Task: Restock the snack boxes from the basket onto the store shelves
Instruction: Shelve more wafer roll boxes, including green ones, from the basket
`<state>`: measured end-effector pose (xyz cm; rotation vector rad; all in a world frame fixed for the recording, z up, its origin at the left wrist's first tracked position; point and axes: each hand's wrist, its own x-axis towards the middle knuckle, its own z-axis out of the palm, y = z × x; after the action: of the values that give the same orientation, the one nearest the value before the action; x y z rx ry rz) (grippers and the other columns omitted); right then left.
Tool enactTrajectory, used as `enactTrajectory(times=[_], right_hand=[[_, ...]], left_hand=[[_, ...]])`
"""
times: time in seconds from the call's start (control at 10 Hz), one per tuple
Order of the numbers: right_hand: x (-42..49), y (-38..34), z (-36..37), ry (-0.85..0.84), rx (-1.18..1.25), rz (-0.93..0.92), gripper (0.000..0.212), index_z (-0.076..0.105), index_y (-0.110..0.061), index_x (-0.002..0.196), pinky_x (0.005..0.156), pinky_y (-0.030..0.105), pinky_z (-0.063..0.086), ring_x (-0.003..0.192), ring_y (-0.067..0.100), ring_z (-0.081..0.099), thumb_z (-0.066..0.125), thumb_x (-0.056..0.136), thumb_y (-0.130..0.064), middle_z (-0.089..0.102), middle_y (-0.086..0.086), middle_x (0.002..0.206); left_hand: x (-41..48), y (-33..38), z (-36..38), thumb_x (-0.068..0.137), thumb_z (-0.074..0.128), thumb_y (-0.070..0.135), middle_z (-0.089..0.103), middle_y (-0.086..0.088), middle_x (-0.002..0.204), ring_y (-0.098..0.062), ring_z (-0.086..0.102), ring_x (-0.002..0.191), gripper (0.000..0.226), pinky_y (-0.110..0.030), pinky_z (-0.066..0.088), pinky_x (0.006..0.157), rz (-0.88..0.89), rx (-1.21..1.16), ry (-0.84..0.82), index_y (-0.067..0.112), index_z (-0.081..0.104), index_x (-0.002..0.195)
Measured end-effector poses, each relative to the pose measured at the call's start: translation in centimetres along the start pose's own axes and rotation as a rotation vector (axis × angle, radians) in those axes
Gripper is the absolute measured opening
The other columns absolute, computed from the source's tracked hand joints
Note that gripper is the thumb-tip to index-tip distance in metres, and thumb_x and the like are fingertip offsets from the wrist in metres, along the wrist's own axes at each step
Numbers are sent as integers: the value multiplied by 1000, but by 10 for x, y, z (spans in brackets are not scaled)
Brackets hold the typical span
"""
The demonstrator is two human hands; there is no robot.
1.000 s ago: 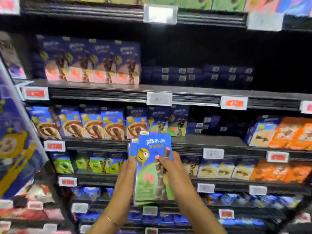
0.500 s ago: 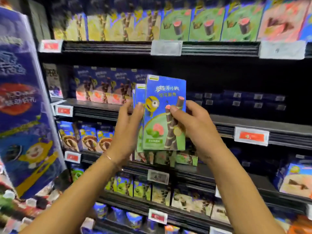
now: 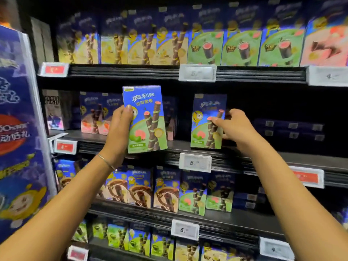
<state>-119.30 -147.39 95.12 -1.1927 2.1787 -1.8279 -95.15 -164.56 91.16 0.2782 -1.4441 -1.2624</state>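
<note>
Snack box (image 3: 146, 119) in blue and green, printed with two wafer sticks, hangs in the air up and to the left of the white price tag (image 3: 194, 162). It is upright with a slight lean, in front of the edge of the shelf (image 3: 282, 157) that carries that tag. The left hand (image 3: 118, 132) grips this snack box along its left edge. The thumb lies flat on the front face, while the other fingers are behind the cardboard and cannot be seen.

Straight above the tag, a touch to the right, the second box (image 3: 208, 121) of the same design stands upright on the shelf board. The right hand (image 3: 233, 129) holds it by the right edge, thumb pressed across the front face and the remaining fingers curled round the side toward the back.

Farther right of the tag and higher, dark flat packs (image 3: 288, 129) lie stacked deep on the shelf, apart from that hand. A red price tag (image 3: 306, 178) sits on the same rail, well to the right of the white one and slightly lower.
</note>
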Motion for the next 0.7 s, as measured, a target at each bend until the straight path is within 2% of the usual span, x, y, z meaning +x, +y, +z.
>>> enactTrajectory(times=[0.1, 0.2, 0.3, 0.4, 0.5, 0.6, 0.7], right_hand=[[28, 8, 23, 61, -170, 27, 30, 67, 0, 108, 80, 42, 57, 95, 32, 67, 68, 88, -22, 70, 17, 107], [47, 11, 42, 36, -261, 137, 32, 65, 7, 117, 85, 39, 50, 114, 41, 62, 52, 95, -14, 65, 26, 123], [63, 13, 50, -18, -334, 123, 36, 61, -5, 132, 99, 35, 48, 125, 35, 57, 52, 100, -17, 60, 18, 135], [85, 15, 58, 34, -481, 74, 43, 58, -5, 136, 106, 42, 47, 127, 34, 56, 59, 100, -29, 58, 17, 140], [93, 12, 68, 69, -549, 28, 46, 64, -10, 129, 101, 39, 50, 121, 32, 61, 65, 95, -41, 63, 14, 135], [100, 13, 76, 42, -616, 0, 42, 64, -12, 129, 104, 40, 48, 125, 32, 59, 66, 95, -36, 61, 13, 137], [107, 16, 80, 24, -678, -13, 41, 64, -10, 131, 108, 42, 44, 128, 34, 56, 67, 95, -31, 59, 14, 139]], left_hand=[[8, -3, -2, 93, 52, 53, 54, -27, 147, -44, 56, 135, 45, -64, 43, 114, 26, -16, -27, 17, 53, 120], [19, -10, -3, 94, 51, 51, 63, -14, 131, -25, 68, 117, 34, -51, 53, 106, 58, -24, -46, 22, 54, 112], [29, -19, -2, 96, 50, 48, 66, 1, 119, -14, 68, 108, 27, -39, 55, 96, 101, 0, -102, 26, 55, 111], [36, -26, -1, 96, 50, 47, 67, 4, 119, -9, 68, 104, 34, -33, 56, 91, 121, -15, -131, 20, 53, 117], [38, -31, 1, 97, 50, 47, 74, 14, 108, -3, 73, 97, 32, -24, 58, 79, 118, -27, -152, 21, 53, 116], [40, -33, 1, 98, 50, 46, 76, 18, 100, -1, 73, 93, 26, -20, 58, 74, 116, -42, -153, 25, 55, 112], [42, -34, 1, 97, 51, 48, 76, 14, 101, -7, 75, 95, 26, -22, 60, 74, 91, -58, -172, 27, 55, 110]])
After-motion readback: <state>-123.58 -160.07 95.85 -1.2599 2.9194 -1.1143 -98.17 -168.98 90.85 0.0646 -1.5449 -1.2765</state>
